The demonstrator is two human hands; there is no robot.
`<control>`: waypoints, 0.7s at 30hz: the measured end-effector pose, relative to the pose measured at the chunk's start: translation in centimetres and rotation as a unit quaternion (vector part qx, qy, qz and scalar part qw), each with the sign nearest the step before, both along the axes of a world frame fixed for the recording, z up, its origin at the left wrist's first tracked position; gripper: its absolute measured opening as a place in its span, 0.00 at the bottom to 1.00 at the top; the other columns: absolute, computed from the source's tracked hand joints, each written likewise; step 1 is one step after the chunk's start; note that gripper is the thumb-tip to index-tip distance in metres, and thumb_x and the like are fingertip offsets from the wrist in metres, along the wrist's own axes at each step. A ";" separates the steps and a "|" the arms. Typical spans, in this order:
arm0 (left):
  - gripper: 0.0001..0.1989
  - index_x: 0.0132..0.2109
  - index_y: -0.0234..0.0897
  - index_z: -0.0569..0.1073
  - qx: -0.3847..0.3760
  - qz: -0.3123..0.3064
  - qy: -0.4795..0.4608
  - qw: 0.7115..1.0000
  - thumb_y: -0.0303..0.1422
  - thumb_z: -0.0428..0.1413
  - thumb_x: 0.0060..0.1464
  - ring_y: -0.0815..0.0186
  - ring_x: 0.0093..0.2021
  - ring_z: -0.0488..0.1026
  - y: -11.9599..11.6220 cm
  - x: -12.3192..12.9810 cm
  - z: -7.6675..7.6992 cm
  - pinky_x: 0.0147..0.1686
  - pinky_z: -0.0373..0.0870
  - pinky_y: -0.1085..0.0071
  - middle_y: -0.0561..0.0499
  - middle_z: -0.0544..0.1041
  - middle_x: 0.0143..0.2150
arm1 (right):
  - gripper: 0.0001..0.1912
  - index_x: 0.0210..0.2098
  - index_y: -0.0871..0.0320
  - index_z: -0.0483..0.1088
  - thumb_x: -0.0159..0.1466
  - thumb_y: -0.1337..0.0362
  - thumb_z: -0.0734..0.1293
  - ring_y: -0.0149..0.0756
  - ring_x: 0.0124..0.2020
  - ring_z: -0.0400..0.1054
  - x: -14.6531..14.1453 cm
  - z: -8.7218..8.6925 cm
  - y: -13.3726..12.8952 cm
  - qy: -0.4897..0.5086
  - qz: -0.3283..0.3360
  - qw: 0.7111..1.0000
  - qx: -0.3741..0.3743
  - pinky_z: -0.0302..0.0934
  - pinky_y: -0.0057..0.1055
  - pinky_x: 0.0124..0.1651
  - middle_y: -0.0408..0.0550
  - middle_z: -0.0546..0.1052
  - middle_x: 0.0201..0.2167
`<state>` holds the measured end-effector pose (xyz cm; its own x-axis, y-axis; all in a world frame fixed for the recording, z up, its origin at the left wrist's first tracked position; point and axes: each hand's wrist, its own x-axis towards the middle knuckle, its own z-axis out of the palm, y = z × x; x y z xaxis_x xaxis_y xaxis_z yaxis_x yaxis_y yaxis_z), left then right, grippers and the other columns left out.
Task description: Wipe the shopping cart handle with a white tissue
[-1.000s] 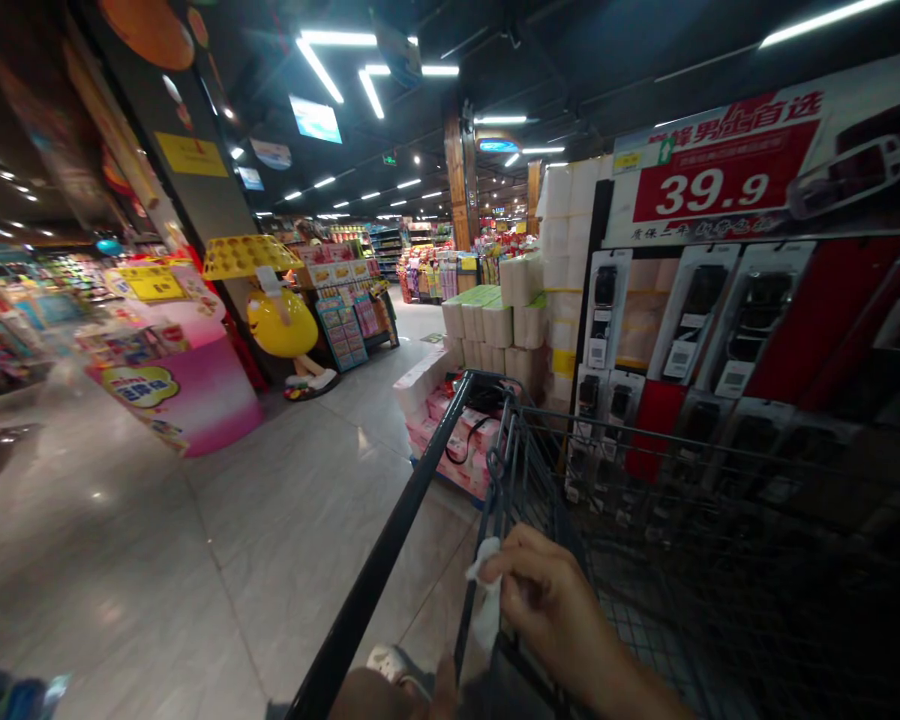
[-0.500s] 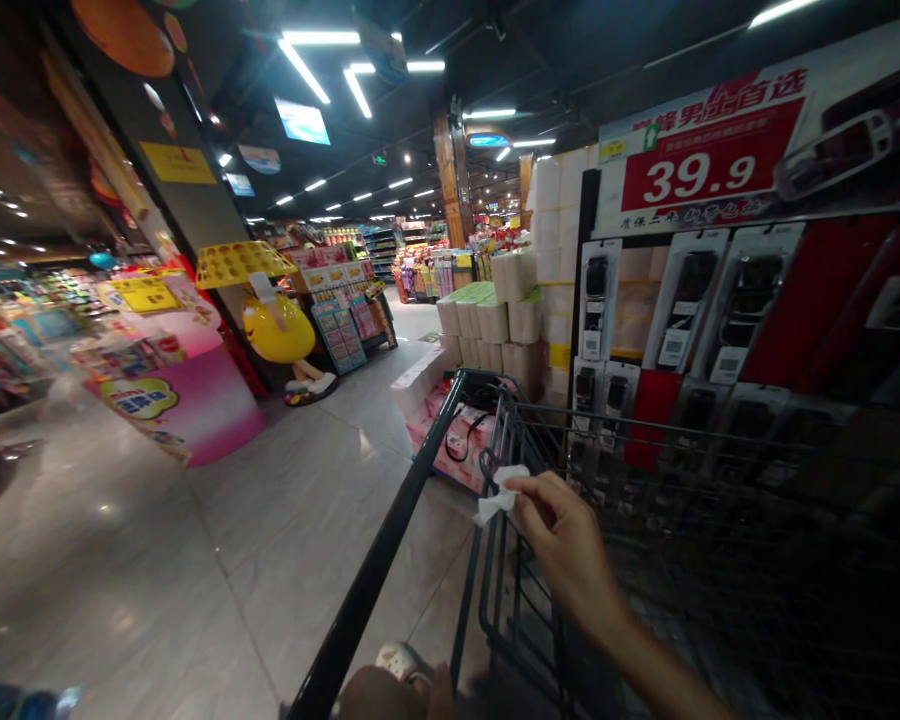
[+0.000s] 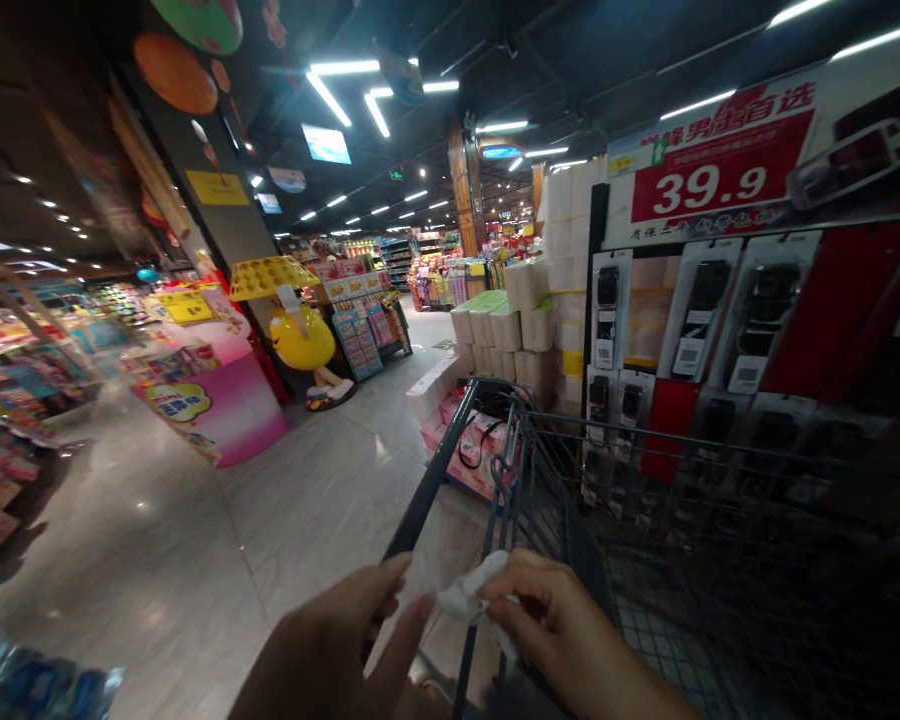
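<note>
A crumpled white tissue (image 3: 463,597) is pinched between the thumb and fingers of my right hand (image 3: 559,625), low in the middle of the view. My left hand (image 3: 337,640) has come up beside it, with thumb and fingers apart and nothing between them. Its thumb tip is close to the tissue's left end; whether they touch I cannot tell. Both hands are over the near part of a dark metal shopping cart, by its black handle bar (image 3: 435,465). The lower part of the bar is hidden behind my left hand.
Wire cart sides (image 3: 667,430) stretch right, before a rack of boxed watches (image 3: 701,300) under a price sign (image 3: 720,185). Ahead stand stacked paper rolls (image 3: 506,330) and pink packages (image 3: 469,440). Left are a pink counter (image 3: 217,410) and a yellow figure (image 3: 300,335).
My right hand has drawn the tissue down toward me. The left hand has risen into view beside it. The scene has shifted slightly right and down.
</note>
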<state>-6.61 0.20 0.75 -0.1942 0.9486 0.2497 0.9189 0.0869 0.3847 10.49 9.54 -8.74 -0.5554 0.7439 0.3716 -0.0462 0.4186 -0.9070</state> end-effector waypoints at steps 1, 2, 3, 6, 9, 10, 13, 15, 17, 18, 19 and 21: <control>0.17 0.38 0.42 0.76 -0.020 0.005 -0.023 1.000 0.45 0.47 0.54 0.67 0.29 0.74 1.4 -0.7 1.2 0.30 0.69 0.74 0.52 0.78 0.30 | 0.07 0.33 0.55 0.75 0.62 0.64 0.64 0.34 0.35 0.69 0.2 0.1 -0.3 -0.006 0.011 1.000 0.001 0.61 0.27 0.35 0.46 0.75 0.32; 0.17 0.38 0.41 0.76 -0.053 -0.018 -0.059 0.997 0.44 0.48 0.54 0.66 0.33 0.74 3.0 -1.4 2.2 0.33 0.69 0.74 0.52 0.78 0.32 | 0.07 0.33 0.55 0.75 0.62 0.64 0.64 0.33 0.34 0.69 0.5 0.3 -0.5 -0.013 0.022 1.000 0.000 0.61 0.27 0.35 0.45 0.75 0.31; 0.16 0.37 0.40 0.76 -0.087 -0.051 -0.102 0.990 0.43 0.48 0.53 0.65 0.36 0.74 4.6 -2.1 2.9 0.37 0.69 0.73 0.52 0.79 0.33 | 0.07 0.32 0.55 0.75 0.61 0.64 0.64 0.33 0.33 0.69 0.7 0.6 -0.5 -0.019 0.030 0.999 -0.004 0.61 0.27 0.34 0.45 0.75 0.30; 0.15 0.39 0.38 0.76 -0.094 -0.091 -0.223 0.966 0.41 0.51 0.50 0.63 0.44 0.72 9.0 -4.2 3.4 0.43 0.67 0.70 0.51 0.79 0.39 | 0.10 0.28 0.56 0.75 0.62 0.61 0.64 0.32 0.30 0.68 1.0 1.8 0.0 -0.020 -0.001 0.999 -0.027 0.60 0.26 0.32 0.45 0.73 0.27; 0.16 0.39 0.36 0.75 -0.090 -0.046 -0.293 0.951 0.41 0.51 0.49 0.63 0.45 0.71 12.2 -5.3 1.8 0.40 0.67 0.72 0.48 0.77 0.42 | 0.11 0.29 0.56 0.74 0.63 0.60 0.63 0.33 0.31 0.67 0.7 2.6 1.3 0.026 -0.125 0.991 -0.035 0.59 0.26 0.32 0.45 0.71 0.28; 0.16 0.38 0.35 0.75 -0.106 -0.037 -0.309 0.945 0.42 0.52 0.49 0.64 0.42 0.71 12.9 -5.4 1.1 0.36 0.67 0.73 0.48 0.77 0.40 | 0.11 0.30 0.57 0.74 0.63 0.60 0.62 0.33 0.32 0.67 0.4 2.6 1.8 0.040 -0.160 0.986 -0.026 0.60 0.26 0.33 0.45 0.71 0.30; 0.18 0.39 0.32 0.72 -0.131 -0.044 -0.332 0.933 0.43 0.54 0.48 0.68 0.31 0.70 14.4 -4.6 -1.0 0.27 0.64 0.75 0.50 0.75 0.30 | 0.09 0.34 0.57 0.72 0.64 0.61 0.62 0.34 0.35 0.66 -0.8 1.9 2.6 0.033 -0.191 0.981 0.011 0.59 0.27 0.36 0.46 0.70 0.33; 0.19 0.43 0.33 0.71 -0.121 -0.043 -0.334 0.934 0.41 0.56 0.47 0.71 0.25 0.67 14.9 -3.9 -2.1 0.23 0.61 0.76 0.52 0.73 0.26 | 0.09 0.33 0.57 0.71 0.64 0.62 0.61 0.33 0.33 0.65 -1.6 1.0 2.7 0.005 -0.180 0.983 0.039 0.59 0.27 0.35 0.45 0.69 0.31; 0.20 0.47 0.34 0.68 -0.107 -0.040 -0.336 0.935 0.38 0.55 0.48 0.73 0.22 0.65 15.2 -3.4 -3.0 0.22 0.60 0.78 0.54 0.71 0.25 | 0.09 0.31 0.57 0.69 0.65 0.64 0.59 0.32 0.32 0.64 -2.2 0.2 2.9 -0.008 -0.181 0.980 0.077 0.59 0.27 0.35 0.44 0.68 0.30; 0.20 0.49 0.34 0.67 -0.101 -0.038 -0.338 0.935 0.37 0.55 0.49 0.74 0.21 0.63 15.3 -3.3 -3.4 0.21 0.59 0.78 0.55 0.71 0.25 | 0.10 0.30 0.57 0.67 0.65 0.65 0.58 0.32 0.32 0.64 -2.4 -0.1 3.0 -0.008 -0.186 0.978 0.098 0.59 0.26 0.35 0.44 0.67 0.30; 0.21 0.50 0.34 0.66 -0.097 -0.036 -0.341 0.934 0.36 0.54 0.50 0.75 0.20 0.62 15.3 -3.3 -3.7 0.20 0.58 0.79 0.56 0.70 0.24 | 0.10 0.29 0.57 0.66 0.65 0.66 0.58 0.31 0.32 0.63 -2.6 -0.3 3.2 -0.008 -0.192 0.974 0.120 0.58 0.26 0.35 0.44 0.66 0.30; 0.21 0.53 0.35 0.63 -0.094 -0.032 -0.347 0.932 0.35 0.52 0.51 0.77 0.17 0.60 15.4 -3.5 -4.2 0.17 0.56 0.80 0.59 0.68 0.23 | 0.09 0.30 0.57 0.65 0.66 0.67 0.57 0.31 0.33 0.63 -2.7 -0.7 3.9 -0.011 -0.201 0.967 0.156 0.58 0.26 0.36 0.44 0.66 0.31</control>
